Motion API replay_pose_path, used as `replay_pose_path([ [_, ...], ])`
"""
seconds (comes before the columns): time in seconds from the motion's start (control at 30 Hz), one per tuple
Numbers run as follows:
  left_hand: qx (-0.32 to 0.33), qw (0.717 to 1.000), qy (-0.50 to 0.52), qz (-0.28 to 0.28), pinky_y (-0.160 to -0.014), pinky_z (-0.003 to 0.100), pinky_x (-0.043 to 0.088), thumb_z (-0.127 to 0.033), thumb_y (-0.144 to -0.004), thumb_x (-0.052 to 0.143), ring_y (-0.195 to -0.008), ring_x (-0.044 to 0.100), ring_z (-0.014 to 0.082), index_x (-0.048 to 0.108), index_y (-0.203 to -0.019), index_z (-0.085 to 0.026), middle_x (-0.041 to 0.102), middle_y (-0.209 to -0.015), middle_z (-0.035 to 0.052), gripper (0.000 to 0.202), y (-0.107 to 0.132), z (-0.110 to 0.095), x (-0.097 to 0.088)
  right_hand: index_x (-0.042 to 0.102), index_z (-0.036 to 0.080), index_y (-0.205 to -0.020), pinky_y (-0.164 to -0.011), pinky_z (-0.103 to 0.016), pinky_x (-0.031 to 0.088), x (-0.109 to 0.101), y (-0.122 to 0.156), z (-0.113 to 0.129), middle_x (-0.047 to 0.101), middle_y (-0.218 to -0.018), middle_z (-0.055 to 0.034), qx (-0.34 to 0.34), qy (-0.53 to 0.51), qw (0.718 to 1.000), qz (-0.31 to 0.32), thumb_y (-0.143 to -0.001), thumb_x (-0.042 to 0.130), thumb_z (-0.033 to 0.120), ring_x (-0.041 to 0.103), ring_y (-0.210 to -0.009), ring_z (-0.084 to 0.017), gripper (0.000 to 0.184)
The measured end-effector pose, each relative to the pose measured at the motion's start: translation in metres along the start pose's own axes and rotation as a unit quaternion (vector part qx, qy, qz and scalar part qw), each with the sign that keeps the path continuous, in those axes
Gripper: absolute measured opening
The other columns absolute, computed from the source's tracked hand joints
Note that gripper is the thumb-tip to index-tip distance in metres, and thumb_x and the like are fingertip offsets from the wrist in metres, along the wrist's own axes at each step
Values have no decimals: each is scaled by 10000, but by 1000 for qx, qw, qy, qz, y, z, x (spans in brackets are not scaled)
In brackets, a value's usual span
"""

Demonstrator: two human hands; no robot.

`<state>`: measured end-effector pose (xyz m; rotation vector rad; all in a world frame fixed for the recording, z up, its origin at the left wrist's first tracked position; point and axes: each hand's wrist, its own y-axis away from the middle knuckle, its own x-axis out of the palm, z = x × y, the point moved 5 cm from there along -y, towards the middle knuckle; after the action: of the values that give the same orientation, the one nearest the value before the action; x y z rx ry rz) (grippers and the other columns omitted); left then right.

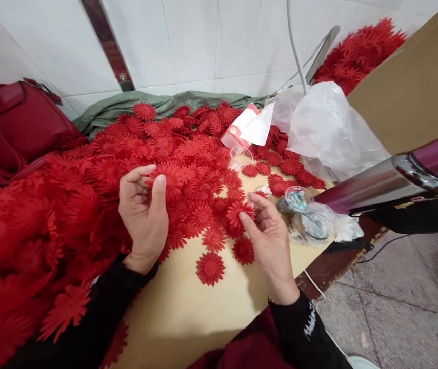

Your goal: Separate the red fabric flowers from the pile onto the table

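Between the thumb and fingers of my left hand (144, 218) is a red artificial flower (168, 180), slightly blurred and raised over the pile. My right hand (269, 238) pinches another red flower (237, 212) by its edge, thumb on top. A large heap of similar red petal layers (99, 169) spreads under and beyond both hands and out to the left. Two single red flowers, one (210, 268) nearest me and one (243, 250) beside my right hand, lie flat on the pale tabletop (180, 307).
A thermos (376, 182) leans in from the right, beside a cup of blue-and-white bits (296, 199) and plastic bags (326, 123). A red-and-white box (242, 124) stands behind the flowers. At left sits a red handbag (19, 123); a cardboard sheet (415, 97) rises at right.
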<state>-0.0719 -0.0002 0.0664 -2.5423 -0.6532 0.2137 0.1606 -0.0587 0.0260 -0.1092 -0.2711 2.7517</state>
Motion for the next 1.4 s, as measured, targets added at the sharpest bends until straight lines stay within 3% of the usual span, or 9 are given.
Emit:
replay_pose_path([
  [0.13, 22, 1000, -18, 4, -883, 328, 479, -369, -992, 648, -954, 593, 146, 635, -1133, -205, 610, -1049, 21, 217, -9, 3, -4, 662, 269, -1238, -982, -367, 541, 3, 0, -6, 696, -1177, -35, 26, -30, 999, 10, -901, 718, 289, 634, -1055, -170, 343],
  [0.37, 202, 957, -202, -47, -1052, 517, 442, -315, -985, 623, -1348, 459, 304, 604, -1366, -233, 504, -1415, 107, 390, -13, -20, -16, 674, 266, -1167, -861, -281, 549, 3, -4, -3, 642, -942, 16, 34, -86, 995, -26, -851, 779, 260, 609, -884, -124, 333],
  [0.47, 265, 943, -184, 85, -1097, 497, 425, -242, -977, 616, -1220, 576, 261, 732, -1169, -224, 646, -1197, 96, 224, 2, -27, 2, 666, 268, -1168, -858, -266, 554, 8, -5, 0, 653, -969, 14, 41, -105, 993, -29, -837, 796, 250, 619, -902, -121, 356],
  [0.57, 186, 924, -119, 312, -1103, 433, 438, -289, -973, 643, -1210, 629, 239, 704, -1231, -231, 694, -1259, 85, 272, 24, -18, 30, 650, 282, -1184, -839, -256, 561, 18, -2, 3, 653, -1011, 15, 45, -126, 991, 3, -851, 782, 253, 626, -897, -113, 359],
  [0.67, 32, 918, -17, 396, -1026, 348, 494, -323, -976, 641, -1117, 677, 204, 733, -1113, -200, 735, -1182, 73, 205, 42, -5, 42, 623, 284, -1183, -819, -276, 568, 25, 2, 4, 644, -1097, 2, 36, -99, 994, 26, -865, 766, 258, 627, -866, -112, 350],
  [0.83, -186, 902, 94, 378, -830, 266, 507, -360, -937, 681, -833, 643, 146, 703, -847, -170, 717, -880, 20, 211, 51, 14, 46, 610, 264, -1139, -896, -356, 562, 20, 10, 17, 573, -1190, -40, -102, 71, 991, -41, -858, 779, 265, 622, -1019, -170, 328],
  [0.97, -241, 883, 145, 375, -705, 228, 465, -365, -868, 752, -691, 545, 106, 644, -732, -163, 626, -725, -21, 267, 49, 15, 48, 682, 263, -1014, -1038, -430, 508, 22, 14, 30, 564, -1181, -53, -174, 167, 970, -26, -891, 756, 245, 562, -1204, -219, 145],
  [1.17, -220, 878, 151, 397, -675, 236, 443, -335, -846, 765, -662, 517, 106, 655, -700, -160, 611, -694, -16, 253, 47, 16, 48, 734, 251, -915, -1033, -412, 468, 22, 7, 14, 643, -1137, -52, -58, 69, 994, 54, -933, 703, 270, 611, -1149, -208, 41],
  [1.4, -190, 884, 142, 402, -755, 250, 473, -336, -846, 772, -750, 577, 125, 712, -774, -163, 671, -789, 5, 197, 49, 18, 50, 670, 229, -884, -860, -308, 449, 15, 0, -10, 641, -991, 1, 54, -138, 989, -5, -898, 729, 349, 581, -901, -149, 135],
])
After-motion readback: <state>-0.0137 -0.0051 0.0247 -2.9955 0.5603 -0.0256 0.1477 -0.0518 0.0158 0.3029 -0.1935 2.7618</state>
